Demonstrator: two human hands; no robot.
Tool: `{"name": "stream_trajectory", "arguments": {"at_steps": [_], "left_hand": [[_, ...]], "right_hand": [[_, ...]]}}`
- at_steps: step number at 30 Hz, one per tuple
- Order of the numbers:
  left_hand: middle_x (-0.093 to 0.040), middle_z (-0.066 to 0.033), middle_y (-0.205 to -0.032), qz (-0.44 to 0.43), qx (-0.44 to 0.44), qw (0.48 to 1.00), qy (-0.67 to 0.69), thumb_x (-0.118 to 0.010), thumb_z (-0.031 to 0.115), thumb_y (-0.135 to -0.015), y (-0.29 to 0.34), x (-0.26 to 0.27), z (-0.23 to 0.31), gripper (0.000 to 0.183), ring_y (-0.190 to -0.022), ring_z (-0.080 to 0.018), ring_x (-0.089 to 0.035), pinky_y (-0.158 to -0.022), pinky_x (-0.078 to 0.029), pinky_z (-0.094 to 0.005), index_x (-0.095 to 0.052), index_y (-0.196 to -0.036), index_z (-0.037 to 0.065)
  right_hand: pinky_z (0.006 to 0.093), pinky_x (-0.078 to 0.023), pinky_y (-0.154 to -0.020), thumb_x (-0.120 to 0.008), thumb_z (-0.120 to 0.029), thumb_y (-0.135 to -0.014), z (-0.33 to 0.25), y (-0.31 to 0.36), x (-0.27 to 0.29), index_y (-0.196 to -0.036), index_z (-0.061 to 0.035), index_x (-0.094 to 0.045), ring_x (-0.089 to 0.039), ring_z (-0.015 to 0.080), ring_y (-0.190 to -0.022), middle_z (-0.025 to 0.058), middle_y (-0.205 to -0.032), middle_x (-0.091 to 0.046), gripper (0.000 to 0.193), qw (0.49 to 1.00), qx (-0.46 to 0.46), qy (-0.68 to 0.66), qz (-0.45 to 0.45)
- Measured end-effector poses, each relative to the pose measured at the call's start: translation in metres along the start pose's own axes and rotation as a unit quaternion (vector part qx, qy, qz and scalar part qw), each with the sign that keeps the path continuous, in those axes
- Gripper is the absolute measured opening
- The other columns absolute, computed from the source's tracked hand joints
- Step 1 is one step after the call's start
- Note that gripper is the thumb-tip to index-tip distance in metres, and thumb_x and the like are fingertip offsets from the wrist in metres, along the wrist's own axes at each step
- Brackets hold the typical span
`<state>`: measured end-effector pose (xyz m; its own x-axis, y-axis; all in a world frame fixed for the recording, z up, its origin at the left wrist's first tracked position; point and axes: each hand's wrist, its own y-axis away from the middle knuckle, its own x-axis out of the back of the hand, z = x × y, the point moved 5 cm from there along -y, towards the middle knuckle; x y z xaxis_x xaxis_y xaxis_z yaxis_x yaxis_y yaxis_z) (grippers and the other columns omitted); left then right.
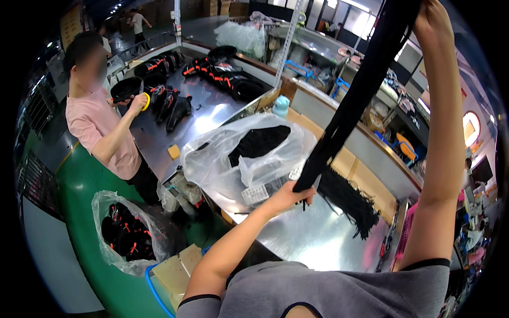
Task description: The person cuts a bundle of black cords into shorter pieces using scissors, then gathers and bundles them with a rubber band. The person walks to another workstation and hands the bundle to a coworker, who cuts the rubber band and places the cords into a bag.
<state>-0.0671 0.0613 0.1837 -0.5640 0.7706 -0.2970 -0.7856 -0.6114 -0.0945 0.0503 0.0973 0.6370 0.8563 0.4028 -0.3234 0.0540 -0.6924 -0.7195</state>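
Observation:
A long bundle of black cords (pixel 354 103) is stretched slantwise between my two hands above the metal table (pixel 297 241). My left hand (pixel 286 199) is closed round its lower end, where short loose ends stick out. Raised high at the upper right, my right hand (pixel 433 25) grips the upper part; its fingers are partly hidden. More black cords (pixel 350 204) lie beneath the bundle, partly on flattened cardboard (pixel 366 177). Left of them sits an opened clear plastic bag (pixel 204 161) with black material (pixel 260 144) inside and a white label on its side.
Across the table at left, a co-worker (pixel 103 124) in pink holds a black piece and a yellow-handled tool (pixel 147 102). Black pieces with orange strips (pixel 225 77) lie there. A filled plastic bag (pixel 98 212) and a blue-rimmed container (pixel 151 283) stand below. A light-blue bottle (pixel 281 106) is behind.

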Motion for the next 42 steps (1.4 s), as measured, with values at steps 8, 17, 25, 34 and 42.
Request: {"name": "stream_trajectory", "arguments": {"at_steps": [8,17,25,34,42], "left_hand": [[-0.06,-0.0099,-0.079,-0.095,0.018,0.95,0.296,-0.048,0.035,-0.093,0.024,0.007,-0.008,0.031,-0.091,-0.0228,-0.051,-0.084,-0.039,-0.0335,-0.05,-0.08,0.008],[-0.057,-0.008,-0.081,-0.125,-0.005,0.93,0.345,-0.046,0.045,-0.092,0.032,0.022,0.004,0.037,-0.088,-0.0198,-0.049,-0.074,-0.038,-0.0288,-0.051,-0.083,0.01],[-0.054,-0.0041,-0.081,-0.109,-0.034,0.916,0.384,-0.042,0.047,-0.093,0.037,0.057,0.019,0.052,-0.08,-0.0155,-0.044,-0.066,-0.033,-0.0255,-0.048,-0.118,0.001],[-0.058,-0.0057,-0.086,0.029,-0.016,0.924,0.382,-0.057,0.016,-0.089,0.028,0.07,0.009,0.023,-0.075,-0.0138,-0.055,-0.067,-0.044,-0.0255,-0.052,-0.106,0.001],[-0.059,-0.0023,-0.097,0.082,-0.093,0.944,0.307,-0.06,0.007,-0.086,0.021,0.079,0.006,0.02,-0.085,-0.0095,-0.057,-0.073,-0.046,-0.0215,-0.055,-0.105,0.004]], "right_hand": [[0.0365,-0.051,-0.066,-0.052,-0.033,-0.091,0.039,-0.047,0.11,-0.082,-0.0009,-0.058,-0.062,0.0246,-0.073,0.0119,-0.075,-0.062,0.034,0.973,0.014,0.159,0.168],[0.0362,-0.051,-0.061,-0.057,-0.035,-0.088,0.043,-0.064,0.169,-0.08,-0.001,-0.058,-0.061,0.0232,-0.066,0.0099,-0.069,-0.06,0.035,0.95,0.014,0.217,0.222],[0.031,-0.053,-0.076,-0.056,-0.026,-0.09,0.044,-0.079,0.192,-0.103,0.0079,-0.054,-0.064,0.0229,-0.085,0.0172,-0.096,-0.064,0.036,0.93,0.014,0.254,0.266],[0.0322,-0.052,-0.077,-0.055,-0.024,-0.091,0.027,-0.077,0.178,-0.101,0.0067,-0.053,-0.062,0.025,-0.086,0.018,-0.097,-0.062,0.032,0.925,-0.015,0.275,0.263],[0.0352,-0.05,-0.084,-0.055,-0.027,-0.091,-0.013,-0.097,0.181,-0.103,0.0073,-0.054,-0.061,0.0258,-0.094,0.0171,-0.102,-0.061,0.036,0.921,0.03,0.261,0.287]]}}
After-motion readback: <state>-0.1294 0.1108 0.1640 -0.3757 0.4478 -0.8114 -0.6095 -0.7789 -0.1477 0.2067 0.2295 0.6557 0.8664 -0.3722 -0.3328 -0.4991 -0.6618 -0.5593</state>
